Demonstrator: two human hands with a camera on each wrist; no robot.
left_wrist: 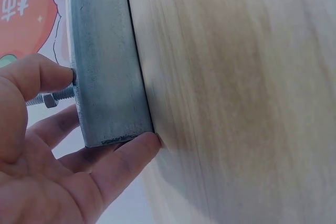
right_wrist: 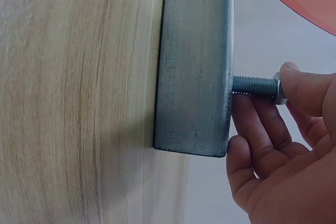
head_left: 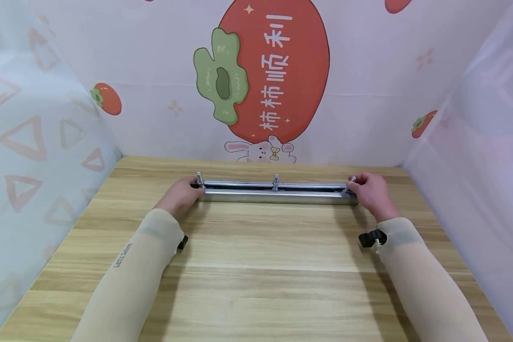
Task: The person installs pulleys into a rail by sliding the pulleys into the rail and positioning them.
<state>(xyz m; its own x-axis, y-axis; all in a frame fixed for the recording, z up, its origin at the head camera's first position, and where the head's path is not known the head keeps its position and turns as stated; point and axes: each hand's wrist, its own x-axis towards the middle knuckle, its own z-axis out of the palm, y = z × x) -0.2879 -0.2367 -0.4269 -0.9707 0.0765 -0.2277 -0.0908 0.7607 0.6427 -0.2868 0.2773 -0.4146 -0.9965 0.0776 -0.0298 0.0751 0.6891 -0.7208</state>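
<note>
A long metal strut channel [head_left: 278, 197] with an open slot along its top lies crosswise on the wooden table. Three threaded bolts stand up from it: one at the left end [head_left: 200, 178], a middle bolt [head_left: 275, 180], and a slightly tilted right bolt [right_wrist: 253, 86]. My left hand [head_left: 179, 194] holds the channel's left end, thumb on the upper edge and fingers around the end face, close to the left bolt and its nut [left_wrist: 50, 100]. With thumb and fingers, my right hand [head_left: 371, 192] pinches the right bolt at its nut [right_wrist: 280, 88]. Some right fingertips are hidden behind the bolt and channel.
The wooden table [head_left: 256, 266] ends at a printed back curtain [head_left: 154, 123] just behind the channel. Light side curtains [head_left: 38, 190] border it left and right. A black wrist camera [head_left: 369, 238] pokes out of the right sleeve.
</note>
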